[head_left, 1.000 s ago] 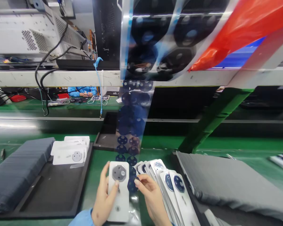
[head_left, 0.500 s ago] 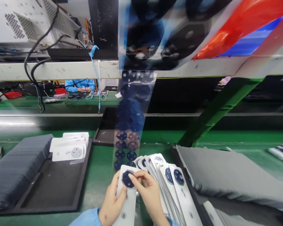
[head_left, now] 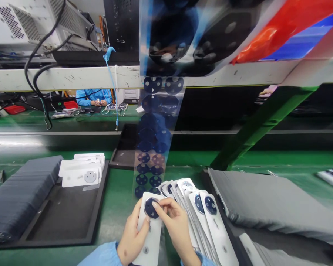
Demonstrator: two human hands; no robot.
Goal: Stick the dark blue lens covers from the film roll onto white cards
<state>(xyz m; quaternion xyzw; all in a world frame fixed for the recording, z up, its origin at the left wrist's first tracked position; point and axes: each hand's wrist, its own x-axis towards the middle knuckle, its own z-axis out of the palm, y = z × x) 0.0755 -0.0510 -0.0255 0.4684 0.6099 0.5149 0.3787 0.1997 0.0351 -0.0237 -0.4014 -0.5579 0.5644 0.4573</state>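
Observation:
My left hand (head_left: 132, 236) is closed around a white phone back cover (head_left: 154, 236), holding it upright and tilted slightly, thumb along its face. A dark round camera film (head_left: 151, 207) with small holes lies within the cover's octagonal camera ring. My right hand (head_left: 174, 223) is closed at the film's upper right edge, thumb on its face; its other fingertips are partly hidden. Beside that hand, several white back covers (head_left: 215, 229) stand in a leaning row, some with dark camera discs. A clear strip (head_left: 150, 151) of paired dark round films hangs behind the held cover.
On the left, a black tray (head_left: 69, 218) carries grey sleeves (head_left: 24, 195) and several white covers (head_left: 80, 177). Another tray of grey sleeves (head_left: 269, 203) sits on the right. A white shelf beam (head_left: 86, 77) crosses above. Beyond it sits another person in blue sleeves (head_left: 93, 96).
The view has tilted down slightly. Both hands stay on the cover, with my right thumb still at the film's edge; its fingers have shifted only slightly.

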